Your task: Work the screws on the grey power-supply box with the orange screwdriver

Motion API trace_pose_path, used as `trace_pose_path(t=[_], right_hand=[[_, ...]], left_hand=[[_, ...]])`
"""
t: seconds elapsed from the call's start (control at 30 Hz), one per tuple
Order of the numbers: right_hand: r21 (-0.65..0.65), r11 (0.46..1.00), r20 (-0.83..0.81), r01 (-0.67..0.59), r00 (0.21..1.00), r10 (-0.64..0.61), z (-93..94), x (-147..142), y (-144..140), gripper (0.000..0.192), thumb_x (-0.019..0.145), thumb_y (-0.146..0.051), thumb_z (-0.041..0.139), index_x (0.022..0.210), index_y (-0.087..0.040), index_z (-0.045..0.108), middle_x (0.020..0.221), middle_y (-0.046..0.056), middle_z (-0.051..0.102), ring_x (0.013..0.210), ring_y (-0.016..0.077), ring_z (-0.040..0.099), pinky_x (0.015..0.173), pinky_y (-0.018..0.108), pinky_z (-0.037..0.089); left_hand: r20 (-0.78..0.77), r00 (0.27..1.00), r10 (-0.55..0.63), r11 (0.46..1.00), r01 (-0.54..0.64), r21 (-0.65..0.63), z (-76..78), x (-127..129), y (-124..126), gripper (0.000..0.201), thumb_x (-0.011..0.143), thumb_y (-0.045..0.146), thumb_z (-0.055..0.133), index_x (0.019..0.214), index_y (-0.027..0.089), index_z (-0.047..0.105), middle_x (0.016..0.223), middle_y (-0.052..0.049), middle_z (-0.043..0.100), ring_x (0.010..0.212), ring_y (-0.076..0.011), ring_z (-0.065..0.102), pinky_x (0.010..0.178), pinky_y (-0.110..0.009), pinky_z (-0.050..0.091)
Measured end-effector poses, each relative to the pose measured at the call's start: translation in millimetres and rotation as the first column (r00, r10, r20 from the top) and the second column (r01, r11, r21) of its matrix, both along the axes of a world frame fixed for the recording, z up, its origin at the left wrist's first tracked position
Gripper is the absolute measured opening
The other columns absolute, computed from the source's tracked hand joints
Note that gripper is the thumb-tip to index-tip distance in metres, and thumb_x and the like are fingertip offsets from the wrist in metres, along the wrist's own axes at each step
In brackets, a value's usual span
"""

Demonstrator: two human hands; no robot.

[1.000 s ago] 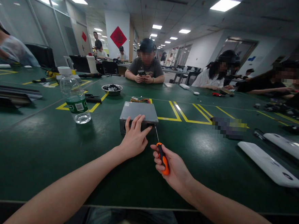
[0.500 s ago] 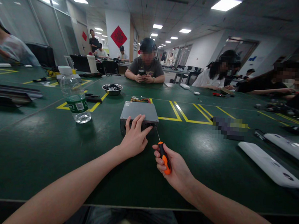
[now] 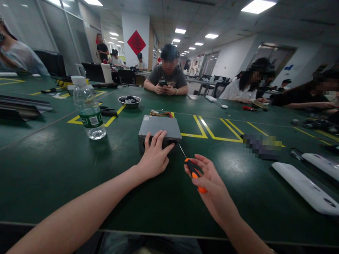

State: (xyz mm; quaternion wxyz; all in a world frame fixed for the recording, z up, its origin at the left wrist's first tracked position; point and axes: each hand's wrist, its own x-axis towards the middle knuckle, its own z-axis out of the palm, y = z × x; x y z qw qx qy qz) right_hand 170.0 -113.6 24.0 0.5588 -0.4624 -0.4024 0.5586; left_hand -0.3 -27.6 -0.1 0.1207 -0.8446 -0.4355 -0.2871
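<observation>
I am pressing my left hand [image 3: 155, 154] flat against the near face of the grey rectangular metal box [image 3: 159, 127], fingers spread over its top edge, bracing it rather than gripping it; the box is sitting on the dark green table [image 3: 68, 166] just ahead of me, with coloured wires [image 3: 161, 113] showing at its far end. My right hand [image 3: 210, 184] is closing around the orange-and-black-handled screwdriver [image 3: 194, 174], whose thin shaft is slanting up and left so that the tip is lying at the box's near right corner; whether the tip is seated in a screw I cannot tell. Judging by this, the work at that corner is underway and not finished; the cover is sitting on the box, no loose screws are showing near it. A clear plastic water bottle [image 3: 89, 111] is standing well to the left; white oblong panels [image 3: 309, 187] are lying to the right.
</observation>
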Motion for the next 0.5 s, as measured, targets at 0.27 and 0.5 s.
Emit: trace_pose_path(t=[0.27,0.5], right_hand=[[0.341,0.940,0.472,-0.021,0.868,-0.151,-7.8,-0.3,-6.1,0.041,0.079,-0.023,0.055,0.116,-0.026,0.039,0.121,0.007,0.048,0.105,0.0191,0.054,0.092,0.040,0.043],[0.524,0.852,0.718,-0.003,0.539,-0.440,-5.8,-10.4,-8.1,0.010,0.084,-0.029,0.047,0.090,-0.023,0.052,0.104,0.009,0.050,0.096,0.0241,0.053,0.074,0.039,0.048]], left_hand=[[0.000,1.000,0.001,1.000,-0.001,0.002,-0.6,-0.3,1.2,0.046,0.071,0.014,0.054,0.116,0.023,0.056,0.140,-0.013,0.029,0.131,-0.0331,0.020,0.104,-0.058,0.009],[-0.008,1.000,-0.003,1.000,0.003,0.001,-0.1,-0.3,1.2,0.046,0.071,0.015,0.054,0.117,0.023,0.055,0.139,-0.013,0.029,0.131,-0.0329,0.021,0.105,-0.058,0.009]])
